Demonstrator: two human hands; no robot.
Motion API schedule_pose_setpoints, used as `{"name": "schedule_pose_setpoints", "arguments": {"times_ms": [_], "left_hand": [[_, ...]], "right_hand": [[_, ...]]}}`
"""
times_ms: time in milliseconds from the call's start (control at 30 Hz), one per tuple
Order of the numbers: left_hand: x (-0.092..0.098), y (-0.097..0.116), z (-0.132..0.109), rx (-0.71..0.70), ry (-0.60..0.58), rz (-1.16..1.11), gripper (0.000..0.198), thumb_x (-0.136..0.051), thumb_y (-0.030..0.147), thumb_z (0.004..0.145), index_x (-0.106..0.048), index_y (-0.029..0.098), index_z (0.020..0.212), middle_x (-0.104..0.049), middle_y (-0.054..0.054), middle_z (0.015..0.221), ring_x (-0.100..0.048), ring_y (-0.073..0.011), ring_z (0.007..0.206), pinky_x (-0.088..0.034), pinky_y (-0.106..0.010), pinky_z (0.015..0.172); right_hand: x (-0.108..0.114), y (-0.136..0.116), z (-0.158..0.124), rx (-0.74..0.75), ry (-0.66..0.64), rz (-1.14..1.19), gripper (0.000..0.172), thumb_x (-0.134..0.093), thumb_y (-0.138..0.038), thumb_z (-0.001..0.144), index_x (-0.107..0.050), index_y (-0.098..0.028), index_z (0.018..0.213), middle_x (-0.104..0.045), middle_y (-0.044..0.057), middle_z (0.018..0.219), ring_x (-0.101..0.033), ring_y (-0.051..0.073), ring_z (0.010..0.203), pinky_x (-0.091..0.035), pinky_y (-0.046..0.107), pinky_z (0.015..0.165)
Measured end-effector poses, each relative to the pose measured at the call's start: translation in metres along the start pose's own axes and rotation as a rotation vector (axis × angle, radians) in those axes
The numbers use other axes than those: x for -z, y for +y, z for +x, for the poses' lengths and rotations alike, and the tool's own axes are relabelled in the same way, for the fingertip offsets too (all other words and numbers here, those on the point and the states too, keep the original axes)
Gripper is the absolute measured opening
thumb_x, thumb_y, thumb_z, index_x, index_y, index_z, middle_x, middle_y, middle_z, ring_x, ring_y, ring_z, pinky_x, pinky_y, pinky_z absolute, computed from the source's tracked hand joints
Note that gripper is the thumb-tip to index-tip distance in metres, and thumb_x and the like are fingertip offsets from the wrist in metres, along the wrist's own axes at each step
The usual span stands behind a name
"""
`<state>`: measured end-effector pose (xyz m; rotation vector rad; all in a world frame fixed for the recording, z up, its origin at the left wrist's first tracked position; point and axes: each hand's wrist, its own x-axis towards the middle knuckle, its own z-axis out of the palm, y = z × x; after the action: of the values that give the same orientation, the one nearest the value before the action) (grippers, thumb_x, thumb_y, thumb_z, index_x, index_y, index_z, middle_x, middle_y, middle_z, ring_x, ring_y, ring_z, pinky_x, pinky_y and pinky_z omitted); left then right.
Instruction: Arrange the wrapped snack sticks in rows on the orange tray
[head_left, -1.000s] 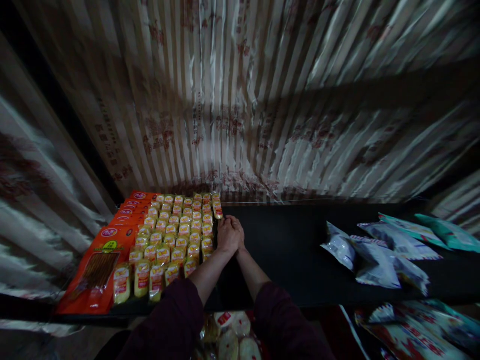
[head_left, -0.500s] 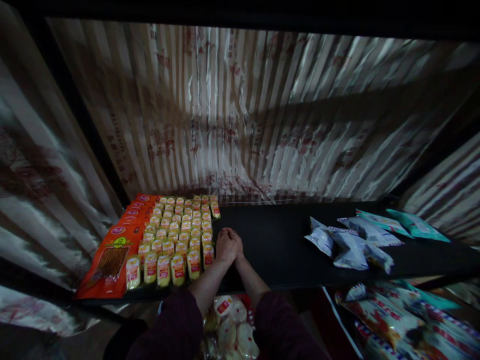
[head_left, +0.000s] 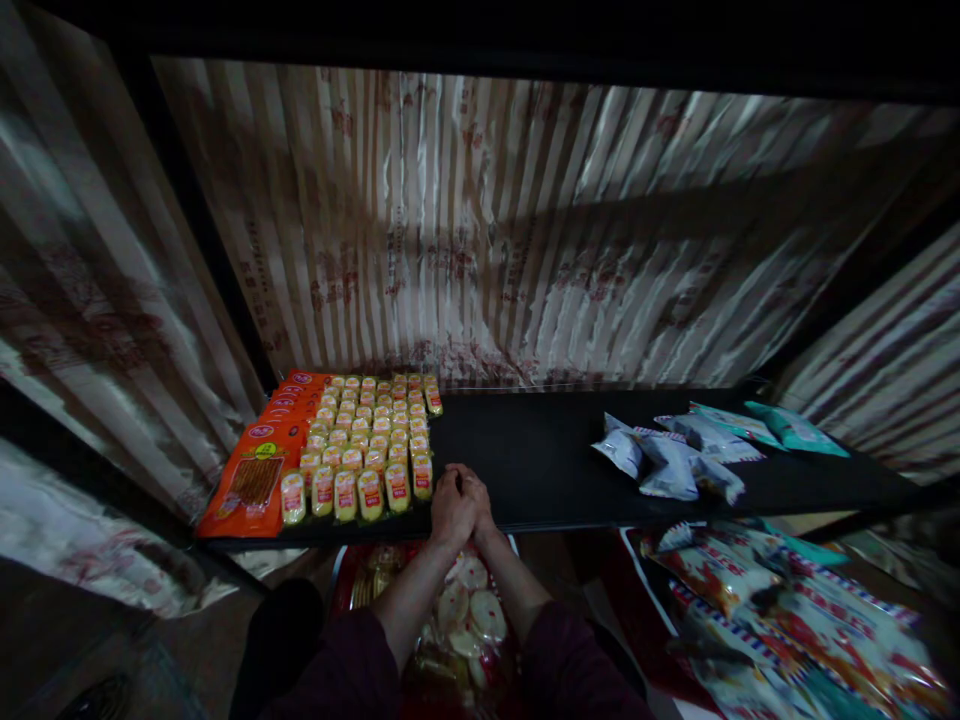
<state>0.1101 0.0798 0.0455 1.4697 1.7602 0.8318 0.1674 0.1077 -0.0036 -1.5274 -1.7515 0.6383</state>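
My left hand (head_left: 451,512) and my right hand (head_left: 479,496) are clasped together at the front edge of the black shelf (head_left: 517,450). Their fingers are folded closed against each other, and no object shows between them. Just to the left stand rows of small yellow wrapped snack cakes (head_left: 371,492) with red and white labels. Beyond these lie overlapping orange snack packets (head_left: 251,480); the front one shows brown sticks through a window. Below my forearms is a red box (head_left: 341,580) holding round, pale wrapped pastries (head_left: 487,615).
On the shelf's right part lie silvery-white snack bags (head_left: 667,470) and teal bags (head_left: 799,428). A second box (head_left: 637,575) at lower right holds larger printed bags (head_left: 825,615). Striped sheeting (head_left: 525,230) hangs behind, and a dark post (head_left: 202,220) rises at left.
My view has shifted back, so the shelf sits higher and more of the boxes below shows. My hands stay clasped and are now at the shelf's front edge rather than over its surface.
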Motion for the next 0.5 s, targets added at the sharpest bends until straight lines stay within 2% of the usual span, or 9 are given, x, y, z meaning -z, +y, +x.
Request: {"name": "schedule_pose_setpoints", "arguments": {"times_ms": [67,167,367,500], "left_hand": [[0.014,-0.009,-0.017,0.014,-0.011,-0.019,0.04,-0.043,0.024,0.087,-0.056,0.009,0.121,-0.062,-0.016,0.12,-0.056,-0.023,0.114,-0.04,-0.031,0.099],[0.026,-0.018,-0.038,-0.015,-0.017,-0.053,0.041,-0.042,0.028,0.088,-0.056,0.008,0.12,-0.061,-0.017,0.12,-0.055,-0.0222,0.116,-0.039,-0.03,0.1],[0.029,-0.037,-0.081,-0.116,0.025,-0.115,0.039,-0.044,0.03,0.086,-0.055,0.012,0.119,-0.061,-0.013,0.119,-0.056,-0.0206,0.112,-0.041,-0.033,0.099],[0.029,-0.06,-0.109,-0.224,-0.003,-0.061,0.038,-0.041,0.029,0.087,-0.055,0.014,0.119,-0.062,-0.012,0.119,-0.056,-0.0204,0.112,-0.041,-0.035,0.101]], "right_hand": [[0.003,-0.007,-0.012,-0.068,0.01,0.03,0.04,-0.04,-0.01,0.072,-0.069,-0.02,0.099,-0.07,0.006,0.098,-0.064,0.02,0.094,-0.049,0.03,0.087],[0.004,-0.016,-0.03,-0.074,0.037,0.069,0.039,-0.039,-0.012,0.072,-0.069,-0.019,0.095,-0.069,0.005,0.096,-0.062,0.019,0.094,-0.048,0.031,0.091],[-0.007,-0.023,-0.078,0.021,0.126,0.205,0.046,-0.035,-0.011,0.074,-0.067,-0.022,0.105,-0.067,0.003,0.097,-0.059,0.018,0.097,-0.047,0.032,0.093],[-0.019,-0.02,-0.116,-0.024,0.142,0.153,0.039,-0.037,-0.015,0.085,-0.064,-0.025,0.111,-0.064,0.004,0.108,-0.057,0.017,0.101,-0.047,0.033,0.094]]}}
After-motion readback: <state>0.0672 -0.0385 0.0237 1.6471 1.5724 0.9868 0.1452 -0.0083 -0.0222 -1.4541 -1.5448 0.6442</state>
